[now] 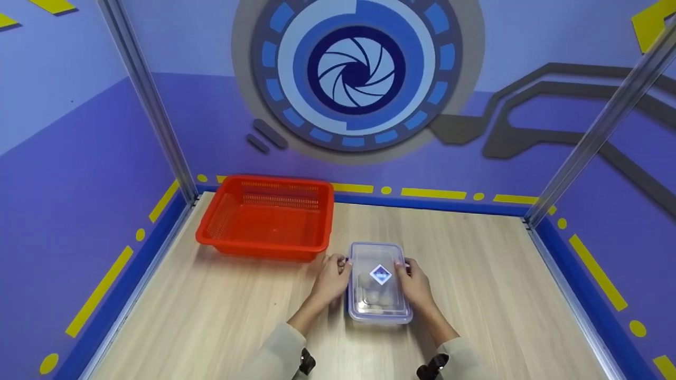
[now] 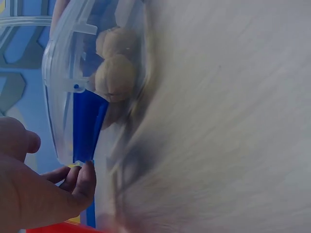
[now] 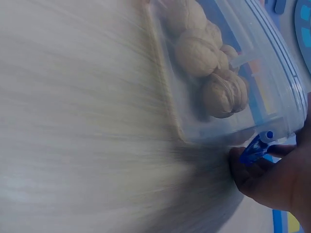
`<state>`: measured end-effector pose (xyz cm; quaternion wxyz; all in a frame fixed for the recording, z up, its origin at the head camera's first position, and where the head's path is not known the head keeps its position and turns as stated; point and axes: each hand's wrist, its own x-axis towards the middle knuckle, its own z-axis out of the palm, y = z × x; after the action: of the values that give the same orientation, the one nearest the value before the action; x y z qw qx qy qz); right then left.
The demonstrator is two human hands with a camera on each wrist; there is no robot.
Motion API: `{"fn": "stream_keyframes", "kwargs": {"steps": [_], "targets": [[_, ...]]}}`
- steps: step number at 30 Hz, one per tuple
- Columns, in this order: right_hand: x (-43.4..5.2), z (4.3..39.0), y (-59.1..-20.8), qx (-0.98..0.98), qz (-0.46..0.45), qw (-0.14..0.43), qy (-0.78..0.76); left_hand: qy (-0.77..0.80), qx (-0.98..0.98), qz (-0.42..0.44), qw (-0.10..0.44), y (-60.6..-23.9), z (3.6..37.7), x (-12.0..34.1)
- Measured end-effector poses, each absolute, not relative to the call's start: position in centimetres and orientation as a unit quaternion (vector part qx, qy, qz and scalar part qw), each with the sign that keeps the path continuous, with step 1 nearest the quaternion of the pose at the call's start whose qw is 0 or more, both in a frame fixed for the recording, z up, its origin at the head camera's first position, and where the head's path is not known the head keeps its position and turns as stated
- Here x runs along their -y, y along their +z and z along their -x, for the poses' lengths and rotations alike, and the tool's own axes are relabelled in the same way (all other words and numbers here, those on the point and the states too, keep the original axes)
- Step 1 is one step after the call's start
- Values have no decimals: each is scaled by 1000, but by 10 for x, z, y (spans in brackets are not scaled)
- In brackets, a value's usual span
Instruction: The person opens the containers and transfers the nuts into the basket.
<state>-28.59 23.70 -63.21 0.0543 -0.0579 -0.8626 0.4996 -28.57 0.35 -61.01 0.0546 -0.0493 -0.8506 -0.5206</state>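
Note:
A clear plastic food container [image 1: 377, 301] with a transparent lid and a diamond-shaped label stands on the table. Several walnuts [image 3: 197, 53] show through its wall. My left hand [image 1: 332, 277] is at the container's left side, its thumb by the lid's edge. In the left wrist view, its curled fingertips touch the end of a blue latch [image 2: 87, 126] that hangs along the wall. My right hand [image 1: 416, 282] grips the right side, thumb on the lid. Its fingers curl under another blue latch [image 3: 255, 149], which stands out from the wall.
A red plastic basket [image 1: 264, 250] with perforated sides stands at the back left of the wooden table [image 1: 475, 274], close to my left hand. Blue and purple panels [image 1: 200, 116] with metal corner posts [image 1: 597, 116] enclose the table at the back and both sides.

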Motion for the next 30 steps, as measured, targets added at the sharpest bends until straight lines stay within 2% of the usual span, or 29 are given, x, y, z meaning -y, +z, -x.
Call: {"fn": "stream_keyframes", "kwargs": {"steps": [5, 14, 17, 24, 30], "targets": [[-239, 284, -631, 869, 54, 62, 488, -499, 863, 58, 54, -605, 284, -4], [-251, 279, -602, 876, 40, 83, 474, -488, 869, 75, 14, -598, 284, -3], [-255, 275, -594, 877, 35, 65, 475, -491, 868, 68, 9, -597, 285, -3], [-259, 262, -585, 852, 46, -20, 522, -497, 864, 74, -1, -594, 282, -2], [-259, 260, -585, 868, 45, -28, 494, -492, 868, 73, -1, -592, 284, -6]]}}
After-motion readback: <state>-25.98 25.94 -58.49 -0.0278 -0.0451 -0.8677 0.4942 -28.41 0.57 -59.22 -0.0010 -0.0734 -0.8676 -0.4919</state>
